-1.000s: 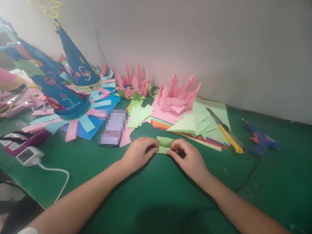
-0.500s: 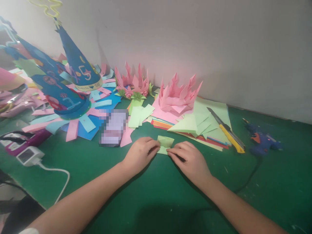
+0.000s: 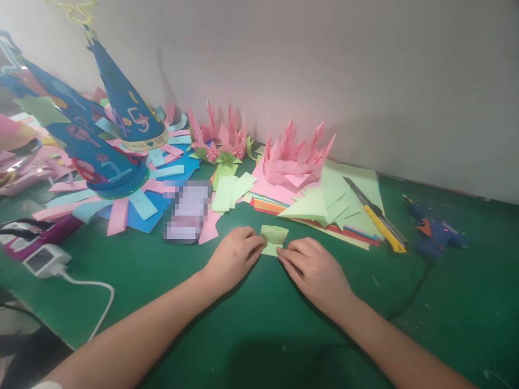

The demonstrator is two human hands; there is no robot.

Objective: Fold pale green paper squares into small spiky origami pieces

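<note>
A small light-green piece of paper with a crease across its middle lies on the green table. My left hand is closed on its left edge, thumb and fingers pinched together. On the opposite edge, the fingers of my right hand pinch the paper near its lower right corner. The upper half of the paper stands slightly raised from the crease. Just beyond lie pale green paper strips and a stack of coloured paper.
Two pink folded-paper crowns stand against the wall. At right are a yellow utility knife and a blue glue gun. Blue cone hats, a pixelated phone and a white charger with its cable occupy the left.
The view has shifted very slightly. Both hands keep their pinch on the green paper, with the right fingers drawn a little closer together.
</note>
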